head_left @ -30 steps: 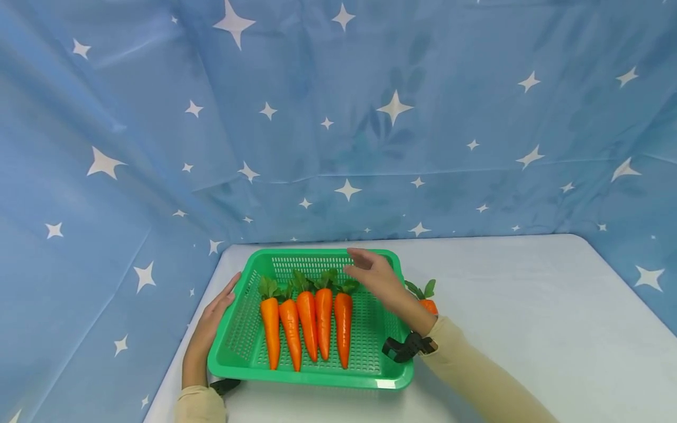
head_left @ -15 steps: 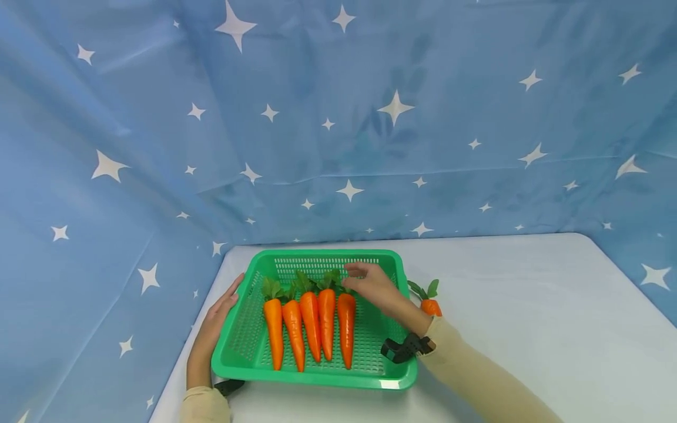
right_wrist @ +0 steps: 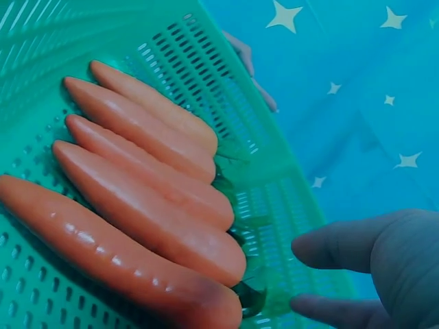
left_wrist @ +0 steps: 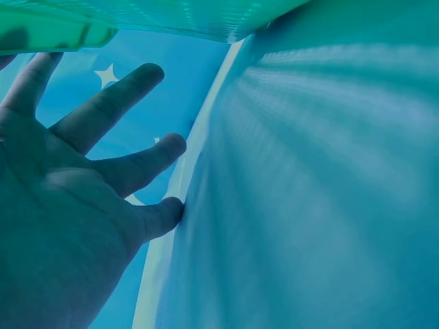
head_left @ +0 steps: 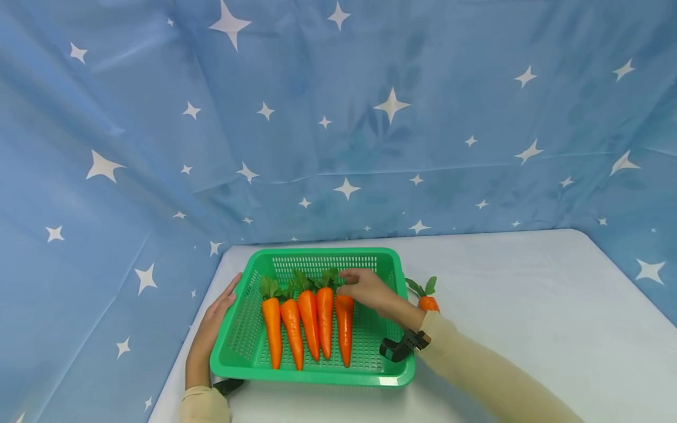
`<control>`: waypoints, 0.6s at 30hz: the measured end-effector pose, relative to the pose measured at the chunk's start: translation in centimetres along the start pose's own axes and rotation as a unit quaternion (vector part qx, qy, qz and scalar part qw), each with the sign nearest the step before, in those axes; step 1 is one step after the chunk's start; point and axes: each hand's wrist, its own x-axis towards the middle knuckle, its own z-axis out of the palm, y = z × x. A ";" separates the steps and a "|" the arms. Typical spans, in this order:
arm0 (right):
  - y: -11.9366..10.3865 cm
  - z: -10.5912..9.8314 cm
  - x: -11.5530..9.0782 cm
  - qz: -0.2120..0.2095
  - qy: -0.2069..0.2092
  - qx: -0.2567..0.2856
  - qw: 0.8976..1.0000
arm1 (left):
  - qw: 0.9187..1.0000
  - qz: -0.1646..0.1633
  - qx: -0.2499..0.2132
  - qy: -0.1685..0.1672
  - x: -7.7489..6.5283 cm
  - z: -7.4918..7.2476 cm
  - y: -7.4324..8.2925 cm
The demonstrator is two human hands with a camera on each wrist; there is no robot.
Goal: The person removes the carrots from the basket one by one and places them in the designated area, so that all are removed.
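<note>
In the head view a green plastic basket (head_left: 312, 375) holds several orange carrots (head_left: 308, 323) lying side by side, leafy tops toward the back. My left hand (head_left: 210, 323) lies along the basket's left wall; the left wrist view shows its fingers (left_wrist: 113, 106) straight and spread under the rim. Over the back right of the basket, my right hand (head_left: 370, 291) reaches down to the leafy top of the rightmost carrot (head_left: 345, 332). In the right wrist view thumb and finger stand apart near this carrot's green leaves (right_wrist: 278, 301), and the hand covers part of its top in the head view.
Another carrot (head_left: 428, 304) with green leaves lies on the white table (head_left: 513, 305) just outside the basket's right wall, partly hidden by the right forearm. Blue star-patterned cloth (head_left: 338, 135) hangs behind the table and along its left side.
My right hand has come down and slightly left, from above the basket's back right to the top of the rightmost carrot. The left hand keeps its place at the basket's left wall.
</note>
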 end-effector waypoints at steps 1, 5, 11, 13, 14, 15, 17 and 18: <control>0.0 0.0 0.0 0.004 0.003 0.001 1.000 | 1.000 -0.002 0.000 0.001 -0.1 0.0 0.0; 0.0 0.2 0.1 0.017 0.025 0.005 1.000 | 1.000 -0.006 0.007 0.004 -0.3 -0.1 0.0; 0.0 0.2 0.0 0.030 0.015 -0.001 0.999 | 1.000 0.001 0.002 -0.001 -0.2 -0.2 -0.1; 0.1 0.2 0.0 0.032 0.002 -0.006 0.999 | 1.000 0.001 0.003 0.000 -0.1 -0.1 -0.1; 0.1 0.2 0.1 0.034 -0.003 -0.010 0.999 | 1.000 0.001 0.004 0.001 0.0 -0.1 0.0; 0.1 0.2 0.1 0.036 -0.008 -0.014 0.999 | 1.000 0.001 0.004 0.002 0.0 -0.1 0.0; 0.2 0.3 0.1 0.040 -0.017 -0.022 0.999 | 1.000 0.000 0.004 0.002 0.1 -0.1 0.0; 0.2 0.3 0.2 0.041 -0.022 -0.026 0.999 | 1.000 0.000 0.003 0.002 0.1 0.0 0.0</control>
